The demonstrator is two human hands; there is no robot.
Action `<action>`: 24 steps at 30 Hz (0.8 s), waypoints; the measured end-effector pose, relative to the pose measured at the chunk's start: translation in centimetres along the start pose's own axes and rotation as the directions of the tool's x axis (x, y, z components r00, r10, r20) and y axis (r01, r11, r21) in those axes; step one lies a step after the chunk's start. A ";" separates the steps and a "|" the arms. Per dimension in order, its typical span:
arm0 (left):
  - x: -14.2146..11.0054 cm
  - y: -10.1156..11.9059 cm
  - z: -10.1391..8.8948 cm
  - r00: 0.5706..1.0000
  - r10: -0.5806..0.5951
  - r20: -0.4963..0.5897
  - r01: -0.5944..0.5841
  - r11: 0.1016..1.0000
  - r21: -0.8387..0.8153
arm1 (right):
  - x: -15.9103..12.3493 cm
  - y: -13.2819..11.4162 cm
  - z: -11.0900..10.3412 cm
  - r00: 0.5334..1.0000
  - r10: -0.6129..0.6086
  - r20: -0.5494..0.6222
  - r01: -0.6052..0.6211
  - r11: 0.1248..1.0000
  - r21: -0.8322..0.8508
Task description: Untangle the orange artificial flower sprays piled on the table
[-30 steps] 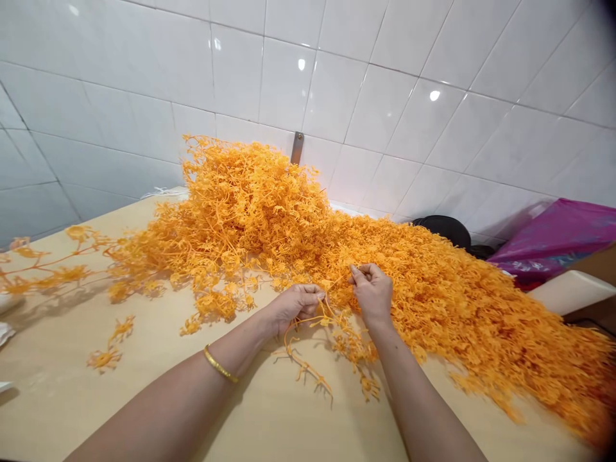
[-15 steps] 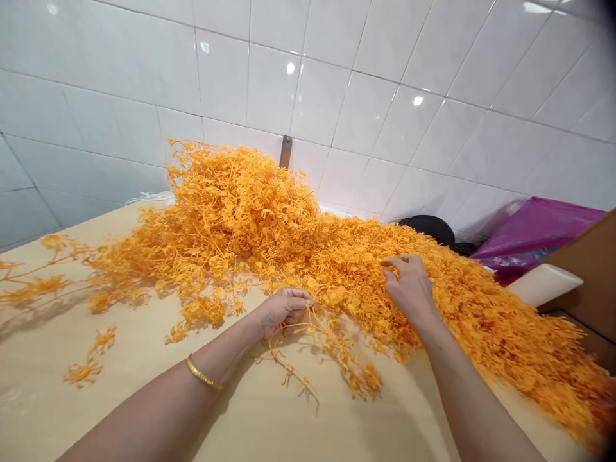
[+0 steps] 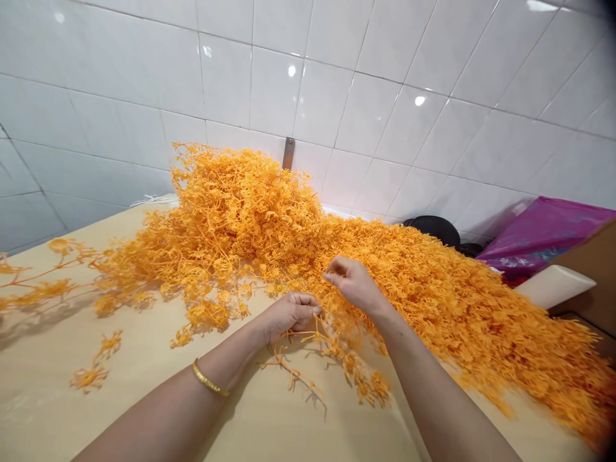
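Observation:
My left hand is closed in a pinch around the top of an orange plastic flower sprig. The sprig's thin branches hang down and to the right, over the tabletop. Just above and to the right is my right hand, its thumb and fingers drawn together in front of the pile. Whatever may be between those fingertips is too small to make out. Behind both hands spreads a big heap of orange plastic sprigs, tallest at the left and trailing off to the right.
A pale tabletop carries the heap, with a small loose sprig piece at left. Along the white tiled wall stand black round items. A purple bag, a white roll and a brown cardboard box crowd the right.
My right hand has come left from over the pile towards my left hand, and its fingers have closed together. My left hand keeps its hold on the sprig.

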State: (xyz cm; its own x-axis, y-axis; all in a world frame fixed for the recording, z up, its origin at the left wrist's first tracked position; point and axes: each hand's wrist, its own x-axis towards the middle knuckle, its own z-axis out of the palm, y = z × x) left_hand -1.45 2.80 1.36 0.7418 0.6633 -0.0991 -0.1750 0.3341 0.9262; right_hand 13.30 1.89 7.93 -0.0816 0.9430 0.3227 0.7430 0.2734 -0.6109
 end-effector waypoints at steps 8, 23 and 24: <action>-0.3 -0.2 0.1 1.000 0.011 -0.011 -0.012 1.000 -0.025 | 1.8 4.0 -4.4 0.766 0.192 -0.614 -0.209 0.977 0.046; -0.6 0.8 -0.8 0.993 0.044 -0.107 -0.095 0.832 -0.547 | -14.7 4.5 -1.8 0.965 -0.230 0.129 0.263 0.792 -0.551; -0.7 0.9 -0.8 0.994 0.062 -0.090 -0.101 0.834 -0.542 | -14.9 4.4 -1.1 0.945 -0.252 0.207 0.326 0.768 -0.551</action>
State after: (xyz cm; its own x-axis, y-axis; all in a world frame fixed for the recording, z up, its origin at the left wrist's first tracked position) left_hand -2.68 3.14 2.01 0.6686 0.7399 -0.0740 -0.5715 0.5750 0.5854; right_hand 18.48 -11.16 1.27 -0.4021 0.8617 0.3094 0.9103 0.4125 0.0344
